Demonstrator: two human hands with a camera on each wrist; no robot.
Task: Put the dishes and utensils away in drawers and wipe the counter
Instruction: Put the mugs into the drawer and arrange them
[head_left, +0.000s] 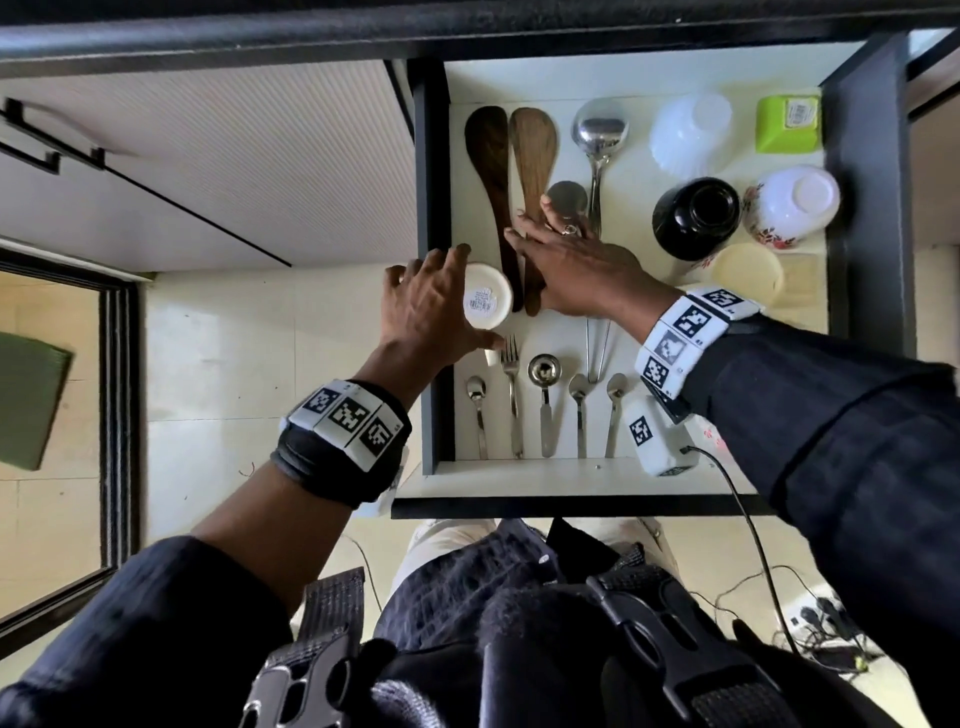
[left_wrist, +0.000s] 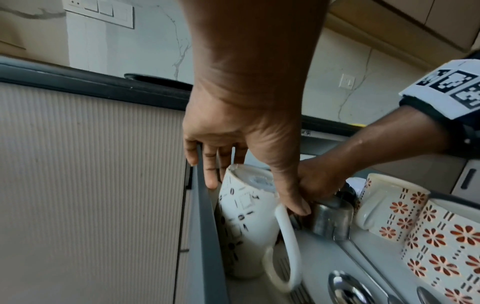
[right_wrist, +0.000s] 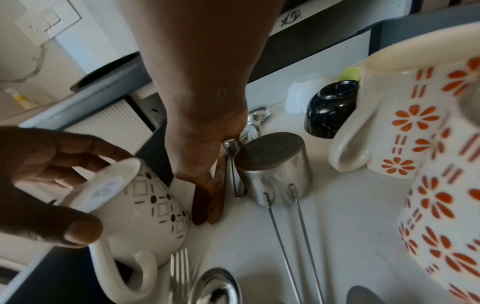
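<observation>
A white mug (head_left: 485, 304) with a coffee-bean print hangs upside down at the left wall of the open drawer (head_left: 571, 483). My left hand (head_left: 434, 306) grips its base between fingers and thumb; the mug (right_wrist: 145, 205) tilts, handle toward me. My right hand (head_left: 566, 265) lies spread over the handles of two wooden spatulas (head_left: 532, 156). Its thumb presses the spatulas (right_wrist: 207, 207), and its fingertips touch an upturned steel cup (head_left: 567, 196). The steel cup (right_wrist: 275, 164) stands just right of that hand (right_wrist: 202, 127).
A fork (head_left: 511, 384) and several spoons lie along the drawer's front. A steel ladle (head_left: 600, 130), white bowl (head_left: 688, 132), black bowl (head_left: 696, 218), green container (head_left: 787, 124) and floral cups (head_left: 792, 205) fill the back and right. A ribbed cabinet front (head_left: 208, 156) is on the left.
</observation>
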